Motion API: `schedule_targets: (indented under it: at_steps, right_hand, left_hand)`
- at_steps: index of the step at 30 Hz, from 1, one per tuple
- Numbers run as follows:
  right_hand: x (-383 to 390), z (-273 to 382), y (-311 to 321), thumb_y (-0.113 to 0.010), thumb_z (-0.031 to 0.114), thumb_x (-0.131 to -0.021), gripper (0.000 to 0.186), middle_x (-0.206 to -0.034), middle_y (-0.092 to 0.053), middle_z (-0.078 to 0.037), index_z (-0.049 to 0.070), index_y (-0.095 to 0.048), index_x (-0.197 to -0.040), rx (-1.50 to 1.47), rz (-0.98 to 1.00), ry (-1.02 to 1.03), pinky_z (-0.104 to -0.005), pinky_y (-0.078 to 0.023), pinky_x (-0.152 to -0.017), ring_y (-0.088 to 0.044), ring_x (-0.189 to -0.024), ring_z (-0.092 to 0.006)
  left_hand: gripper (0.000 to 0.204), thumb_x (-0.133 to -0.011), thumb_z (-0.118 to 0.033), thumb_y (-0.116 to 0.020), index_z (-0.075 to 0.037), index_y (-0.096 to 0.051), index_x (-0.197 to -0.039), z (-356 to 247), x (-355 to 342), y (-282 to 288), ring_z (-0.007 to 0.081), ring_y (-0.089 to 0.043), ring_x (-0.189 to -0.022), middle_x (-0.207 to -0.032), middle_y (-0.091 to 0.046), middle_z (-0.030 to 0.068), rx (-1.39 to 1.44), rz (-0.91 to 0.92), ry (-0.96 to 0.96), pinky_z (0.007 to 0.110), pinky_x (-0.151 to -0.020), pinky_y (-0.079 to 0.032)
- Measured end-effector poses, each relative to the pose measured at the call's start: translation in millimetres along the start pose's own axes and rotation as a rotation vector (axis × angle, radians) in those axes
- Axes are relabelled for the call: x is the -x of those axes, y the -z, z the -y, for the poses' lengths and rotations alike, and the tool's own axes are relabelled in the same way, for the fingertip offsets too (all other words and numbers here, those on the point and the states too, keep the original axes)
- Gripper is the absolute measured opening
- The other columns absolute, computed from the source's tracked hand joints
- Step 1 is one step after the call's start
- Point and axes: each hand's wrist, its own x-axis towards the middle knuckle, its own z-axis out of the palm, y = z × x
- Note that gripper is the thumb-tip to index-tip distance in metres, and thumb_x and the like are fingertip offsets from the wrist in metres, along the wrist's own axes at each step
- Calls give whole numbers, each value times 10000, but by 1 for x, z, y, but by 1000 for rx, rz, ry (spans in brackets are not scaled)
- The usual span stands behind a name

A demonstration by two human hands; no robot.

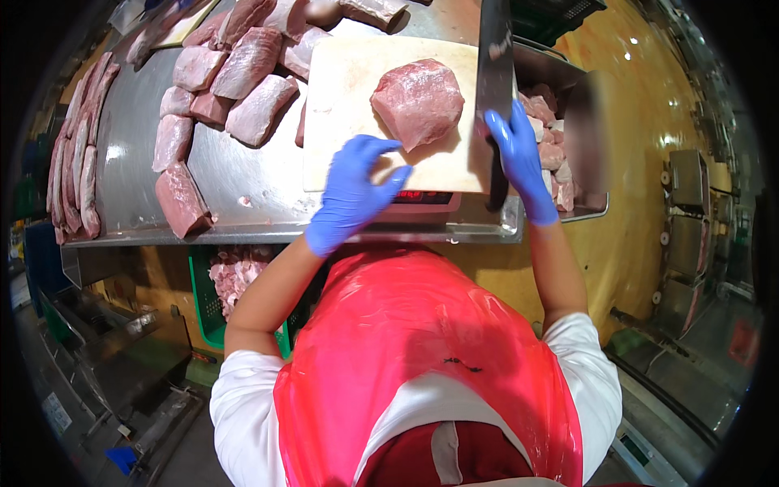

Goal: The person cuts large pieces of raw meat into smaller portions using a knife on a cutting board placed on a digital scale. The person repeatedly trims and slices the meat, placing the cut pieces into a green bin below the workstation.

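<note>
A large round piece of pink raw meat (417, 101) lies on a cream cutting board (345, 85). My left hand (355, 183), in a blue glove, is just below and left of the meat, thumb and fingers apart, empty; whether a fingertip touches the meat I cannot tell. My right hand (519, 154), also gloved, grips the dark handle of a broad knife (495, 57), held upright in the picture along the board's right edge. A scale with a red display (418, 207) shows beneath the board's front edge.
Several meat pieces (243, 65) and long strips (77, 162) lie on the steel table (130, 219) at left. A steel tub (584, 138) of meat chunks is at right. A green crate (207, 316) of meat sits below the table, a dark crate (560, 16) at top right.
</note>
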Motion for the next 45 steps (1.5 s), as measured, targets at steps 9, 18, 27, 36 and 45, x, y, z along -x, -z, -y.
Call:
schedule_targets:
  at_steps: [9, 18, 27, 36, 45]
  right_hand:
    - [0, -34, 5, -576, 247, -1013, 233, -892, -638, -60, 21, -617, -1054, -212, 21, -91, -297, -519, -654, -630, -784, -137]
    - [10, -67, 63, -611, 273, -949, 246, -1025, -656, -143, 57, -619, -1066, -742, -459, -369, -528, -590, -833, -677, -922, -333]
    - [61, -96, 163, -527, 323, -1025, 434, -1202, -534, -166, -45, -483, -1251, -464, -696, -323, -617, -519, -1012, -594, -1181, -355]
    - [-8, -6, -14, -562, 273, -1010, 267, -953, -626, -77, 68, -549, -1181, -323, -270, -372, -382, -626, -575, -689, -865, -242]
    - [-34, 41, -127, -556, 254, -1027, 362, -1192, -643, -155, 27, -531, -1308, -583, 202, -383, -470, -631, -806, -669, -1066, -262]
  left_hand:
    - [403, -896, -113, -735, -16, -592, -1261, 33, -33, 13, 241, -614, -1080, -1177, -600, 152, 229, -366, 268, 375, -921, -514]
    - [424, -1067, -390, -490, -67, -621, -1308, -11, -137, -117, 219, -622, -1161, -1284, -652, 112, 1258, 472, 463, 385, -1018, -485]
    - [870, -755, -414, -837, -66, -464, -1460, 224, 52, 173, 390, -465, -1370, -1478, -457, 250, -663, -430, 621, 495, -1132, -384]
    - [809, -775, -201, -692, -15, -384, -1499, 331, 140, 326, 314, -575, -1250, -1388, -546, 154, 510, -418, 885, 423, -1063, -486]
    - [932, -799, -440, -766, -34, -380, -1544, 158, 1, 171, 404, -481, -1358, -1446, -502, 281, 194, 10, 313, 462, -1146, -382]
